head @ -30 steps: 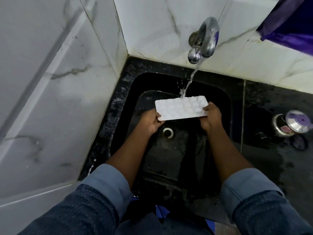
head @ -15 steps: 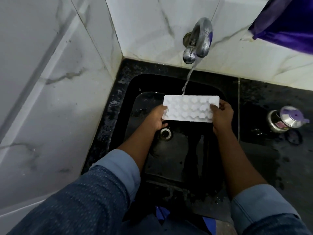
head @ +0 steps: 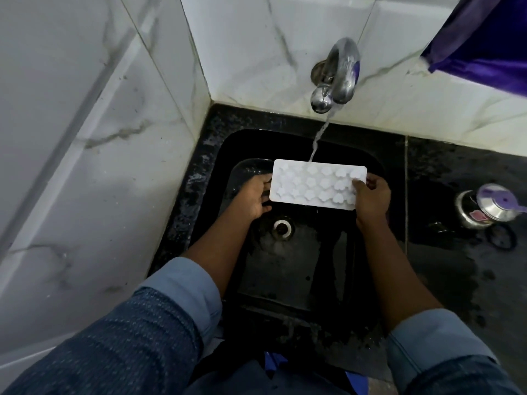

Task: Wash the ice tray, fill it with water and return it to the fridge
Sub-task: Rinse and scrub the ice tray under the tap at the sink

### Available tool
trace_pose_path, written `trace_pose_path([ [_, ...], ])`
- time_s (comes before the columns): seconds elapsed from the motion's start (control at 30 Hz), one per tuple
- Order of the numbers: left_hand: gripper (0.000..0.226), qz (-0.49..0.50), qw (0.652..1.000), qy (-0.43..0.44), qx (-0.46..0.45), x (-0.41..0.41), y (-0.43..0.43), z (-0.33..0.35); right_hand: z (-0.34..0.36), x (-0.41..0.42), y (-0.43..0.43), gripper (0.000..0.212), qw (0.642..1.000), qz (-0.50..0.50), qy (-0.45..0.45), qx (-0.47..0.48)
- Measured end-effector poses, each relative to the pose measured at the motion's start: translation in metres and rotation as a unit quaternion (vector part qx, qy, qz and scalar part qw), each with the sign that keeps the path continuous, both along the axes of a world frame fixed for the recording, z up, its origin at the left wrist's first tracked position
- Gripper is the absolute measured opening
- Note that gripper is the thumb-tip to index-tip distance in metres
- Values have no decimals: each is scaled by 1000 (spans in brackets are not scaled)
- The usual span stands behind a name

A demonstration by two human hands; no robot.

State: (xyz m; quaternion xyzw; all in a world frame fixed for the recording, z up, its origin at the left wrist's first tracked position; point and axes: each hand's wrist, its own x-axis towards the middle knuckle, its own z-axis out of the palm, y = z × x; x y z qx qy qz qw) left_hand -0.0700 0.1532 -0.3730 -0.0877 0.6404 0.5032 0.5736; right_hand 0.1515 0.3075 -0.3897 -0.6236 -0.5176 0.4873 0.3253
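Note:
A white ice tray [head: 316, 186] with several small moulded cells is held level over the black sink [head: 216, 155]. My left hand [head: 253, 198] grips its left end from below. My right hand [head: 370, 198] pinches its right end, thumb on top. A thin stream of water [head: 319, 139] runs from the chrome tap [head: 339, 72] and lands on the tray's far edge, near the middle.
The drain [head: 282, 228] lies below the tray. A wet black counter [head: 462, 266] to the right bears a steel container with a purple-knobbed lid [head: 484, 206]. White marble tiles [head: 94, 155] wall the left and back. A purple cloth [head: 484, 38] hangs at top right.
The tray has turned level with its cells up and shifted slightly right under the stream. The splashing seen a second ago has eased to a thin stream.

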Motion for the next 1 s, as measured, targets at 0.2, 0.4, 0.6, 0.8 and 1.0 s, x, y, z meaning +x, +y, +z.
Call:
trace_pose_path([
  [0.2, 20, 82, 996, 28, 16, -26, -27, 4, -22, -42, -13, 40, 995, 24, 40, -91],
  [0.4, 28, 136, 988, 37, 57, -47, -52, 1, -23, -85, -21, 29, 981, 72, 92, -152],
  [0.6, 58, 125, 985, 17, 114, -45, -63, -5, -8, -104, -24, 22, 983, 127, 53, -125],
  [0.8, 74, 106, 988, -34, 109, -16, -45, 3, -12, -96, -27, 53, 956, 222, -168, 96],
  [1.0, 72, 129, 972, -103, 170, 21, -34, 5, 0, -103, -65, 77, 846, 334, -360, 208],
])
